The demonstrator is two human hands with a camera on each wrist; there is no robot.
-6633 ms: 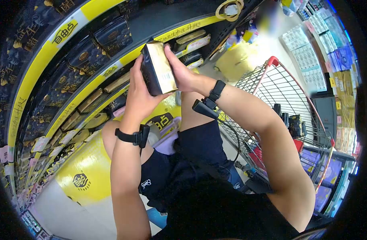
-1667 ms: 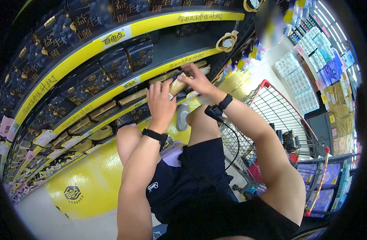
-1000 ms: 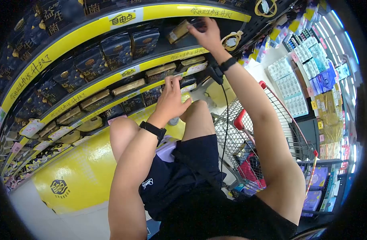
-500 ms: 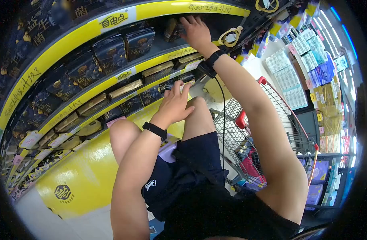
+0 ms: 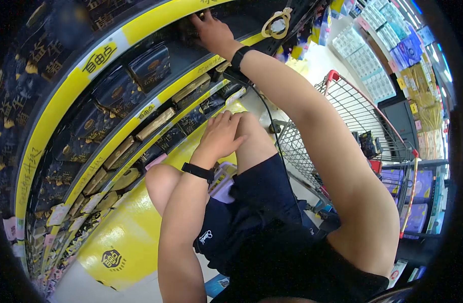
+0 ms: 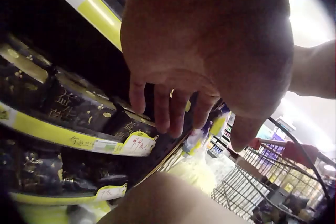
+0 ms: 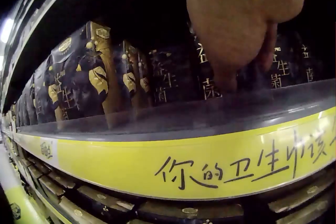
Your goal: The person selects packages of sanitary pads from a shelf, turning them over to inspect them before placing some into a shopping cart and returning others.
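My right hand [image 5: 215,35] reaches into the dark upper shelf, above its yellow front strip [image 7: 131,155]. In the right wrist view the right hand [image 7: 231,19] covers part of a dark pack [image 7: 207,71] with gold lettering, its fingertips right at the pack's front. Some of those fingers are hidden behind the hand and in shadow. A second dark pack [image 7: 165,79] stands just left of it. My left hand [image 5: 221,134] lies over my bent knee [image 5: 251,126], its fingers loosely extended. The left wrist view shows the left hand [image 6: 205,45] palm-side with nothing in it.
Taller boxed packs [image 7: 79,74] line the shelf to the left. Lower shelves hold more packs [image 5: 156,123] lying flat. A wire shopping cart [image 5: 337,108] with several items stands at my right. A cable [image 5: 269,116] hangs from the right wrist.
Earlier both hands held a black-and-gold box; the right hand then carried a pack to the upper shelf. It has since moved left and deeper along that shelf. The left hand has dropped to the knee.
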